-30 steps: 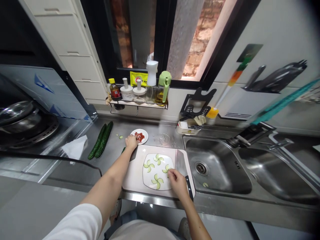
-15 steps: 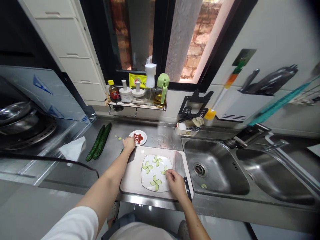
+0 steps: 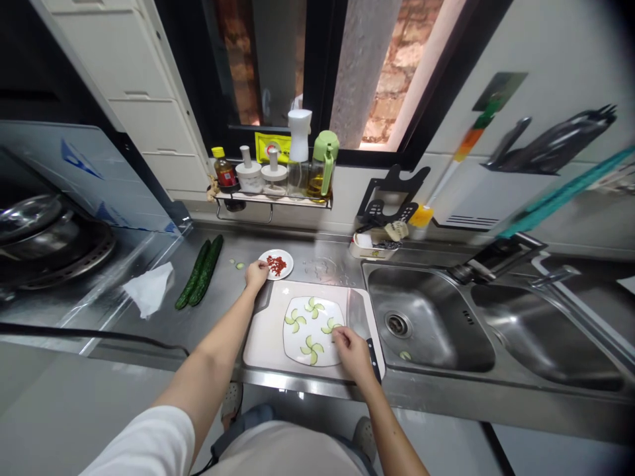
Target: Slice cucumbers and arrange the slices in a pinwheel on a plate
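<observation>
My left hand [image 3: 256, 275] is closed at the left rim of a small white plate [image 3: 290, 261], its fingertips on the edge. Chopped red pieces [image 3: 276, 265] lie on that plate. Over the right edge of a larger white plate [image 3: 310, 322], my right hand [image 3: 351, 347] has its fingers pinched together, beside a pinwheel of cucumber slices [image 3: 331, 326]. Whatever is between those fingers is too small to make out. Several cucumber pinwheels [image 3: 312, 350] are laid out on this plate, which rests on a pale cutting board [image 3: 264, 344]. A knife [image 3: 373, 360] lies along the board's right side, partly behind my right wrist.
Two whole cucumbers [image 3: 201, 272] and a white cloth or tissue [image 3: 150, 289] lie on the left. A double sink [image 3: 426, 317] is at the right. A rack of seasonings [image 3: 275, 197] hangs behind, and a stove with a pot [image 3: 34, 228] stands far left.
The view has shifted slightly. My right hand has drawn a little away from the right pinwheel, which shows more now. My left hand stays at the small plate.
</observation>
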`<state>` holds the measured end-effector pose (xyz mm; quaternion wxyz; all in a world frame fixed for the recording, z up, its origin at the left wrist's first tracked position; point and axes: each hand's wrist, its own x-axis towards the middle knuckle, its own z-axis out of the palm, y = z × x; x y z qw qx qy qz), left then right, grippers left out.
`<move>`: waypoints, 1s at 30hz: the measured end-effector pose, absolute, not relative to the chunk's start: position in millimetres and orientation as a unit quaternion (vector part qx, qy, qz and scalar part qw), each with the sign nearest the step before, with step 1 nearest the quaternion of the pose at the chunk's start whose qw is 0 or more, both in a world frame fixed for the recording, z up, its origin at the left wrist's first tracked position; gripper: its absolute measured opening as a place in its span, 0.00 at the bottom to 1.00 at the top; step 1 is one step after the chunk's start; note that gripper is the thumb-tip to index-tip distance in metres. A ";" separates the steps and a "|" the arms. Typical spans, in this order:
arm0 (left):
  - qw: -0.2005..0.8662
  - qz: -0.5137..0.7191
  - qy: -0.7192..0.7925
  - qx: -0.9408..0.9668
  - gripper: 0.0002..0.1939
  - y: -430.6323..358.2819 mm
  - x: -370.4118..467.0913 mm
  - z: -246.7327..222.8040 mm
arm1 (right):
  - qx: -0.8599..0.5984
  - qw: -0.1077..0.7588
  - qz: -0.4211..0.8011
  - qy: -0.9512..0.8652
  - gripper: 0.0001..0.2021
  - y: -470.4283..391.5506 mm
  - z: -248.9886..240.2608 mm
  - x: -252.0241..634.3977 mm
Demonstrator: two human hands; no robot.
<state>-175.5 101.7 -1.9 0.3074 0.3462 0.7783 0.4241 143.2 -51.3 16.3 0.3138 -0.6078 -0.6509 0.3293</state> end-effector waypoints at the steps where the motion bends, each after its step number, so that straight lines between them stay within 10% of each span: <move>1: 0.318 0.440 0.768 0.340 0.09 100.5 -174.5 -1.1 | -0.607 0.314 0.329 -0.652 0.19 -51.4 16.8 143.2; 14: 0.567 0.565 0.547 0.246 0.22 47.4 -124.0 30.3 | -0.559 0.337 0.302 -0.695 0.15 -24.6 49.8 112.6; 30: 0.583 0.552 0.504 0.317 0.20 4.9 -78.9 64.9 | -0.484 0.281 0.134 -0.818 0.10 6.4 95.4 77.9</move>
